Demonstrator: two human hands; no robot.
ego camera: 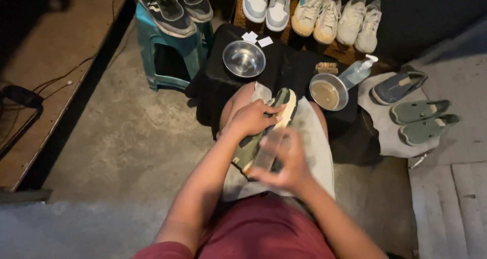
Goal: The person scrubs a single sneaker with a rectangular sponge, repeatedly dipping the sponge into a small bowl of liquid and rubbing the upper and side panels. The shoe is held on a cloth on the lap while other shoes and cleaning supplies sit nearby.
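A green and cream shoe (282, 103) lies sole-side up on a grey cloth (314, 137) spread over my lap. My left hand (252, 118) grips the shoe near its middle and steadies it. My right hand (285, 163) is closed on a long pale brush (268, 148), blurred by motion, that rests against the shoe's side near the heel.
A black-draped low table (218, 81) ahead carries an empty steel bowl (244, 58), a steel bowl of cloudy liquid (327, 93), a small brush (326, 67) and a pump bottle (356, 72). Dark sneakers sit on a teal stool (172, 51). Pale sneakers (324, 13) line the back; green slip-ons (423, 121) lie at right.
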